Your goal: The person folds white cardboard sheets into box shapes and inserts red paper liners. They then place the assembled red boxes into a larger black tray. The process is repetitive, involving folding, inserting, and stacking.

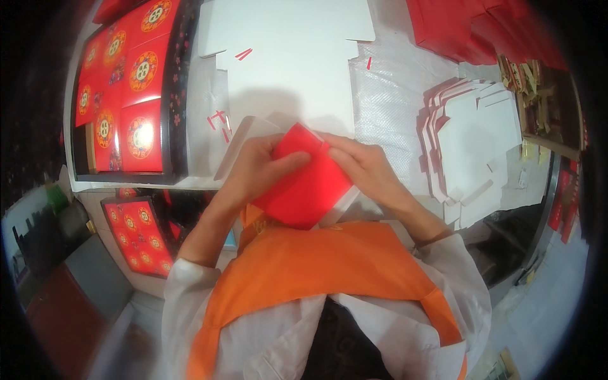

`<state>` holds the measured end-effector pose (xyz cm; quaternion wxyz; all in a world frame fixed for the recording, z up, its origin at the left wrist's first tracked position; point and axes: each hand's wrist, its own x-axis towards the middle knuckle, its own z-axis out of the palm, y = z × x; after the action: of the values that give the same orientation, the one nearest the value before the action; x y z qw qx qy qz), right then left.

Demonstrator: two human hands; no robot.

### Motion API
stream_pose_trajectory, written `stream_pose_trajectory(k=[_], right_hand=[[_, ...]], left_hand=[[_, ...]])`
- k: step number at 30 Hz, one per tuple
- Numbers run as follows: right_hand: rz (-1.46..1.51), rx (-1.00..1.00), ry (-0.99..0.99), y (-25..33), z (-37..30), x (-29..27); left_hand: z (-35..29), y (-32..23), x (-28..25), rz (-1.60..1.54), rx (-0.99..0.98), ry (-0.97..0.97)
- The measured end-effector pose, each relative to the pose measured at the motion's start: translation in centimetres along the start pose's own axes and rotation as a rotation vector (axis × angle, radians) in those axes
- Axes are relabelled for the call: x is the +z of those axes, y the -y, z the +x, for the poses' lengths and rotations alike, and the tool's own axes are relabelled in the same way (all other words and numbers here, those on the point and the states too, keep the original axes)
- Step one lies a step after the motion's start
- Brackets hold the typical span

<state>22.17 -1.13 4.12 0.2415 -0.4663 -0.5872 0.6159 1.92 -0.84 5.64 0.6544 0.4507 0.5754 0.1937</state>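
Note:
Close to my orange apron, a red folded card box (304, 183) with a white inner side is held between both hands, tilted over the table's near edge. My left hand (261, 166) grips its left side, thumb lying across the red face. At its upper right edge, the fingers of my right hand (362, 163) pinch a fold near a small flap. A flat white card sheet (240, 142) lies beside my left hand, partly hidden by it. Beyond, large white card blanks (288, 57) lie flat on the table.
At the left stands a dark tray (174, 107) of red boxes with round gold patterns; another such tray (136, 231) sits lower down. A stack of cut white blanks (478, 139) lies at right. Small red strips (244, 54) are scattered about. Red sheets (481, 31) fill the far right.

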Motion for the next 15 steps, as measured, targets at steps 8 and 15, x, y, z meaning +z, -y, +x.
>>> stream_pose_trajectory(k=[8,15], right_hand=[[0.085,-0.017,0.011,0.2,-0.6,0.1],[-0.068,-0.064,-0.069,-0.2,-0.7,0.4]], left_hand=[[-0.1,-0.7,-0.2,-0.081,-0.005,-0.02],[0.3,-0.1,-0.2,-0.13,0.01,0.017]])
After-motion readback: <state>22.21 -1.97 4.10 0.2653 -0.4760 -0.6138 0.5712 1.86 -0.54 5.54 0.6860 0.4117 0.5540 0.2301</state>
